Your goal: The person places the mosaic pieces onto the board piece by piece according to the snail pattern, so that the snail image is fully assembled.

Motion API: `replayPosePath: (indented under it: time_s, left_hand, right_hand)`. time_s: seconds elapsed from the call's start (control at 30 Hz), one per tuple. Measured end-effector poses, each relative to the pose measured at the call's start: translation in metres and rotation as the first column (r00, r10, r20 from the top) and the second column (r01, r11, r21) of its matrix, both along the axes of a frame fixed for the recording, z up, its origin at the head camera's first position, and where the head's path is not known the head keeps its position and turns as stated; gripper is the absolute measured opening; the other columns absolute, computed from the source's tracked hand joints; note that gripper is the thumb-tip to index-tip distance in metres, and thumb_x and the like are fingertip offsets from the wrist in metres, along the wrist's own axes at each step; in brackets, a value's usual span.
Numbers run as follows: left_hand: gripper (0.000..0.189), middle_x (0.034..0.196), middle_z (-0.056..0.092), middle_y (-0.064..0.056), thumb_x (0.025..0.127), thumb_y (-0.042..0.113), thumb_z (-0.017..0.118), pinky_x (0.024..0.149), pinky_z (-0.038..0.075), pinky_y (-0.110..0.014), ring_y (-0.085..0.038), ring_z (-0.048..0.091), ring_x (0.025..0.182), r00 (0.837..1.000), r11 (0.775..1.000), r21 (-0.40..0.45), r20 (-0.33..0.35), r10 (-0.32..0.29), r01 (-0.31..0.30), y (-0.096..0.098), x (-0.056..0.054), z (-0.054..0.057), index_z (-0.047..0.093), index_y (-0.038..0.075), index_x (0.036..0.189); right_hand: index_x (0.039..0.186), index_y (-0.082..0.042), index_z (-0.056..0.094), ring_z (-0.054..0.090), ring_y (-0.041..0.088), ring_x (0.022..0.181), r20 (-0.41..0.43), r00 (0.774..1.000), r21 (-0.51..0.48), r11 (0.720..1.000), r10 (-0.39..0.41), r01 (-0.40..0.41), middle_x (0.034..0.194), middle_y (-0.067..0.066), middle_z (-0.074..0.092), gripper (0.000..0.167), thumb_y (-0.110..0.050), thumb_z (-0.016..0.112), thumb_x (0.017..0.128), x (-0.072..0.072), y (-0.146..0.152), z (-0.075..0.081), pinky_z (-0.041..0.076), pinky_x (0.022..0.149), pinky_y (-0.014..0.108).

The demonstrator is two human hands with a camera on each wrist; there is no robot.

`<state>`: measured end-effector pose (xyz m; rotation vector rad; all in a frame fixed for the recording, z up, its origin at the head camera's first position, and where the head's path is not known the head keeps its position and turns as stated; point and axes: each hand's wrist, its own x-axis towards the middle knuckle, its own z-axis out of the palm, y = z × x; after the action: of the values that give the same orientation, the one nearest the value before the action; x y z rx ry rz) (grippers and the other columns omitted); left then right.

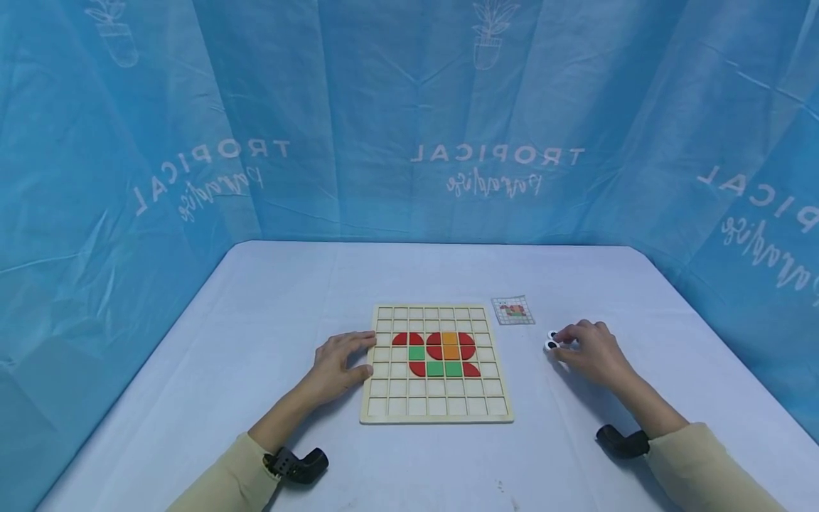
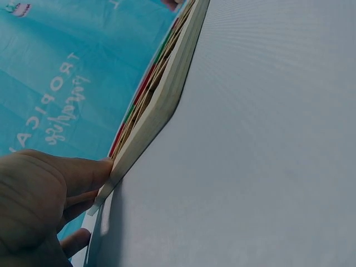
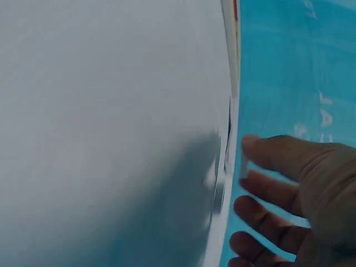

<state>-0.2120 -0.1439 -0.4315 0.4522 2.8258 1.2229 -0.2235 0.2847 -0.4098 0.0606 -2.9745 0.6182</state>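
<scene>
A pale wooden grid board point(image 1: 437, 406) lies on the table. Red, green and orange pieces point(image 1: 451, 345) fill some of its squares. My left hand point(image 1: 335, 364) rests at the board's left edge, its thumb and fingers touching the rim; in the left wrist view, the hand point(image 2: 39, 206) meets the board's side point(image 2: 147, 119). Right of the board, my right hand point(image 1: 593, 353) pinches a small white piece with a black spot point(image 1: 550, 345) between thumb and index finger. A second such piece point(image 1: 553, 334) is right beside it. The right wrist view shows a thin pale edge point(image 3: 243, 166) between the fingertips.
A small picture card point(image 1: 512, 311) with a coloured figure on a grid lies beyond the board's right corner. White cloth point(image 1: 288, 284) covers the table. Blue printed curtains point(image 1: 384, 107) stand behind and at both sides.
</scene>
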Motion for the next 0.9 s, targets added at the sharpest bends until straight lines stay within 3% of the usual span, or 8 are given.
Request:
replayPosePath:
  time_s: [0.27, 0.57, 0.9]
  left_hand:
    - [0.049, 0.146, 0.045, -0.004, 0.085, 0.016, 0.066, 0.112, 0.009, -0.057, -0.033, 0.025, 0.140, 1.000, 1.000, -0.002, -0.007, -0.001, 0.001, 0.000, 0.000, 0.000, 0.055, 0.009, 0.132]
    - [0.048, 0.145, 0.047, -0.005, 0.084, 0.015, 0.067, 0.112, 0.011, -0.056, -0.032, 0.028, 0.138, 1.000, 1.000, -0.007, -0.017, 0.013, -0.013, 0.002, 0.000, 0.000, 0.056, 0.009, 0.131]
    - [0.048, 0.145, 0.046, -0.006, 0.085, 0.016, 0.066, 0.112, 0.009, -0.058, -0.033, 0.026, 0.138, 1.000, 1.000, -0.008, -0.012, 0.002, -0.002, 0.000, 0.001, 0.001, 0.055, 0.009, 0.131]
  right_hand:
    - [0.099, -0.013, 0.072, 0.047, 0.025, 0.098, -0.027, 0.991, -0.028, 0.991, 0.133, -0.134, 0.102, 0.009, 0.064, 0.026, -0.026, 0.075, 0.078, -0.018, -0.069, 0.018, 0.043, 0.076, 0.037]
    - [0.100, -0.017, 0.072, 0.047, 0.019, 0.092, -0.032, 0.961, -0.044, 0.960, 0.274, -0.276, 0.097, 0.001, 0.063, 0.026, -0.033, 0.074, 0.079, -0.048, -0.144, 0.019, 0.042, 0.077, 0.033]
    - [0.098, -0.016, 0.073, 0.049, 0.019, 0.094, -0.015, 0.949, -0.023, 0.948, 0.316, -0.317, 0.098, 0.003, 0.065, 0.023, -0.029, 0.074, 0.080, -0.071, -0.187, 0.018, 0.045, 0.083, 0.037]
